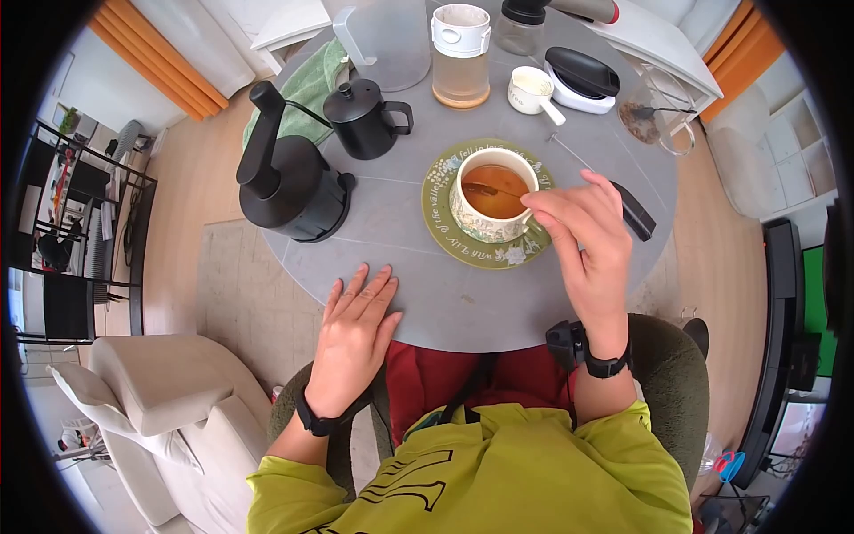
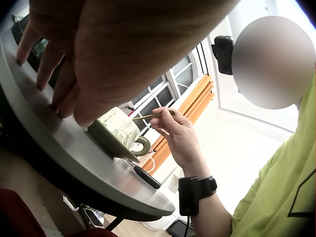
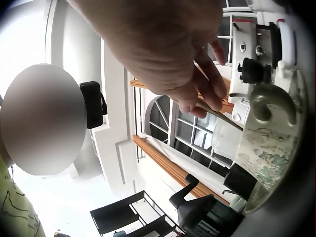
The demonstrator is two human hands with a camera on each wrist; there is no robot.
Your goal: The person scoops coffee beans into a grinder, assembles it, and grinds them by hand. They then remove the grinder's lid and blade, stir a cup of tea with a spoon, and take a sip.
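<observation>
My right hand (image 1: pixel 592 240) pinches the thin handle of a gold-coloured spoon (image 3: pixel 222 116) between thumb and fingertips, above the cup's right rim. The spoon slants down into the amber-brown liquid (image 1: pixel 503 206), and its lower end lies inside the cup. That cup (image 1: pixel 467 218) is cream with a floral print and has a green handle (image 2: pixel 142 146) on the right-hand side. It stands upright on a green lettered plate (image 1: pixel 436 187). Palm down, my left hand (image 1: pixel 356 334) rests at the near-left table edge, fingers extended onto the grey top (image 1: pixel 463 311), holding nothing.
Left of the cup stand a black crank-topped device (image 1: pixel 294 191) and a black gooseneck kettle (image 1: pixel 365 125). Behind are a clear jar with white collar (image 1: pixel 461 76) and a white scoop cup (image 1: pixel 531 92). A black-handled tool (image 1: pixel 633 212) lies right of the plate, near a glass cup (image 1: pixel 640 120).
</observation>
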